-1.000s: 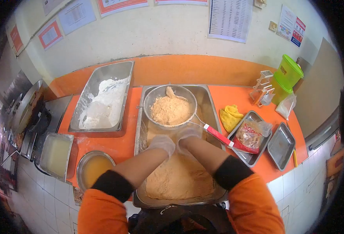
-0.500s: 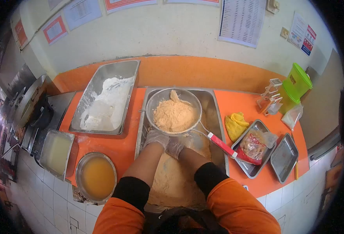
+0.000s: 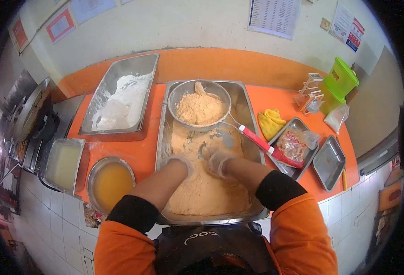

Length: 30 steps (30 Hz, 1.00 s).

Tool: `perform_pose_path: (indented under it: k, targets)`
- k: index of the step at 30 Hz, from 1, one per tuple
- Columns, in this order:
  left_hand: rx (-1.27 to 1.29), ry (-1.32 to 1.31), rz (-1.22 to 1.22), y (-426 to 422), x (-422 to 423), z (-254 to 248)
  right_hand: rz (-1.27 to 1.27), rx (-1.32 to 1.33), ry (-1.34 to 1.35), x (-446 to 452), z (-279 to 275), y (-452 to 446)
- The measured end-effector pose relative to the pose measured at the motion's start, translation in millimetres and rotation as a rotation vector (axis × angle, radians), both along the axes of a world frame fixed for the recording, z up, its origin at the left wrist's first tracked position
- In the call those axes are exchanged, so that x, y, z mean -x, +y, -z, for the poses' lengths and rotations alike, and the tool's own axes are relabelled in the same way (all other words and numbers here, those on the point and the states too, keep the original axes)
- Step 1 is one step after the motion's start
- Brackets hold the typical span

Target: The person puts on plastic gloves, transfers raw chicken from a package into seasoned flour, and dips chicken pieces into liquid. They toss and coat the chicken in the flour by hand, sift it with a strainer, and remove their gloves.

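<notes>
A deep steel pan (image 3: 254, 133) holds a wide bed of orange-tinted breading flour (image 3: 211, 197). Both my hands wear clear plastic gloves and are down in this flour. On the left side of the pan, my left hand (image 3: 180, 164) has its fingers sunk in or hidden behind the wrist. My right hand (image 3: 218, 161) is near the middle, its fingertips dusted and smeared by motion at the flour. Across the far end of the pan rests a mesh strainer (image 3: 230, 103) with a red handle (image 3: 256, 140), heaped with flour and a coated piece (image 3: 200, 88) sticking up.
To the left stand a steel tray of white flour (image 3: 128, 101), a bowl of orange liquid (image 3: 112, 183) and a container of pale liquid (image 3: 64, 165). On the right are a yellow cloth (image 3: 270, 123), a tray with a plastic bag (image 3: 293, 144), another tray (image 3: 329, 162) and green tubs (image 3: 340, 80).
My hands have come back from under the strainer toward me and spread slightly apart in the flour. The view has tilted down, showing the pan's near rim.
</notes>
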<state>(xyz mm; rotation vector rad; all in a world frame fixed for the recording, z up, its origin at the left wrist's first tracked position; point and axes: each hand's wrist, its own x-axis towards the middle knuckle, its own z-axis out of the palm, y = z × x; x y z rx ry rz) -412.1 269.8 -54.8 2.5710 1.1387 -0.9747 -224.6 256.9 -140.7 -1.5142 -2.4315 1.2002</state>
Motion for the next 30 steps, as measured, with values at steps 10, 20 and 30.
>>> perform_pose_path:
  k: [10, 20, 30]
  targets:
    - [0.274, -0.006, 0.071, -94.4, 25.4, -70.2, -0.544, 0.100, -0.538, 15.5, -131.9, -72.8]
    - [0.168, -0.588, -0.708, -82.4, -4.9, 57.9, 0.483, 0.432, 0.314, 66.3, 39.2, -84.6]
    - [-0.105, -0.706, -0.642, 19.4, -31.3, -180.2, 1.073, 0.271, 1.052, 21.5, -223.7, 19.2]
